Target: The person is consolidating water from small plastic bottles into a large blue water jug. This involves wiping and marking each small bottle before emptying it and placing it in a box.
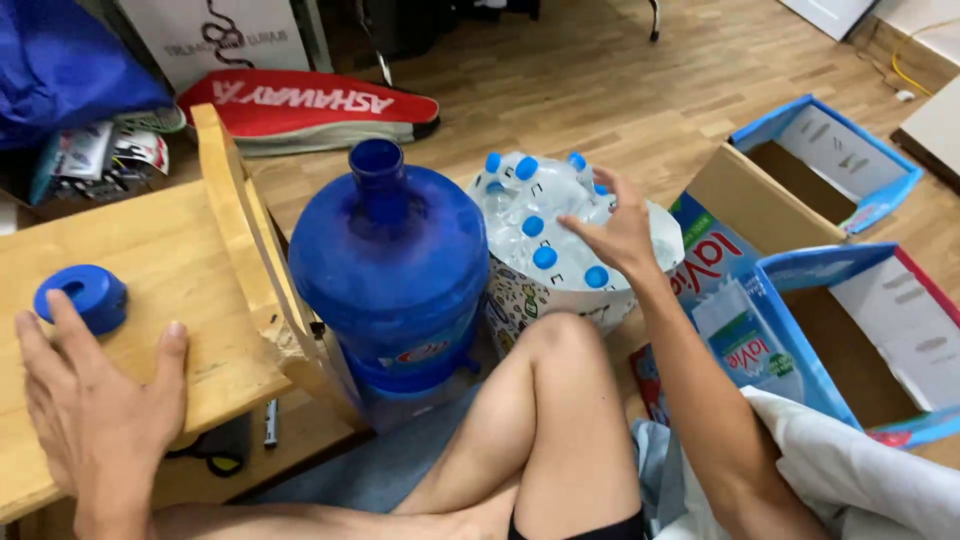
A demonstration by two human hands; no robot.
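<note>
My left hand lies flat and open on a low wooden table, fingertips close to a round blue cap that rests on the wood. My right hand reaches out with spread fingers over a patterned bag filled with several clear plastic bottles with blue caps; it holds nothing. A large blue water jug stands on the floor between the table and the bag. My bare knee is bent in front of the bag.
An open cardboard box with blue flaps lies at the right, a second open box nearer me. A red racket bag and a blue bag lie at the back left. A white cloth covers my right side.
</note>
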